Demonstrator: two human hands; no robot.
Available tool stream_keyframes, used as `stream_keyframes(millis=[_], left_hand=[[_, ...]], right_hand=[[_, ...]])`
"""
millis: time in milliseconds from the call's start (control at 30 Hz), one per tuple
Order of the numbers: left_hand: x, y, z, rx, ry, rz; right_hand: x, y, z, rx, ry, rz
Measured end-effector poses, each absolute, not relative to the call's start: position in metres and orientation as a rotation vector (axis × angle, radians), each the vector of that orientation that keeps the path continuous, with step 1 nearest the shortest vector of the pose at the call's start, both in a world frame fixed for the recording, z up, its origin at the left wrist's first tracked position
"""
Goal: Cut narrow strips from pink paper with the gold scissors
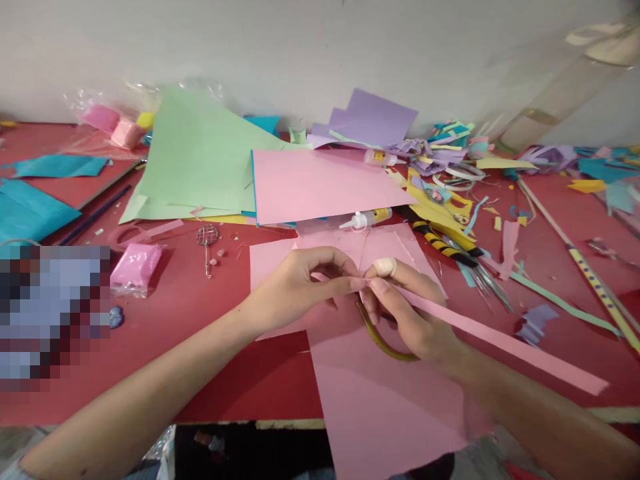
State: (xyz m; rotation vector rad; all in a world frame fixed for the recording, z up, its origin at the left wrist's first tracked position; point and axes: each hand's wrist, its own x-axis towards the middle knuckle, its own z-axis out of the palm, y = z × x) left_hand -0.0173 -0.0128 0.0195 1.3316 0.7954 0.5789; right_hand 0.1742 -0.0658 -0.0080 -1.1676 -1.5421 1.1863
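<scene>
Left-hand grip: left hand has thumb and fingertips pinching the left end of a pink paper strip.
Right-hand grip: right hand pinches the same strip between thumb and fingers, just beside the left fingertips; a pale wrap circles one finger.
Strip position: above the table, running from the fingertips past the right hand, its free end to the lower right.
Curved band: olive-gold band bows below the fingertips, partly behind the right hand; cannot tell whether the strip goes around it.
Under the hands: large pink sheet, overhanging the near edge of the red table.
Lower bottle: clear bottle on its side, nozzle to the left; yellow label with dark print, too small to read.
Upper bottle: second bottle, nozzle to the right, at the back of another pink sheet; yellow label, print illegible.
Tool handles: black-and-yellow handles, right of the lower bottle; any marking blurred.
Pink packet: clear-wrapped pink packet, left side; no lettering legible.
Wire ornament: round mesh piece on a stem, right of the packet.
</scene>
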Motion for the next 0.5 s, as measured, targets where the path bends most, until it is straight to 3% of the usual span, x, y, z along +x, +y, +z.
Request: stream_keyframes(millis=[500], left_hand=[[-0.0178, -0.0109, 0.0215, 1.335, 0.795, 0.518]], right_hand=[[0.1758, -0.066, -0.006, -1.235, -1.68, 1.037]])
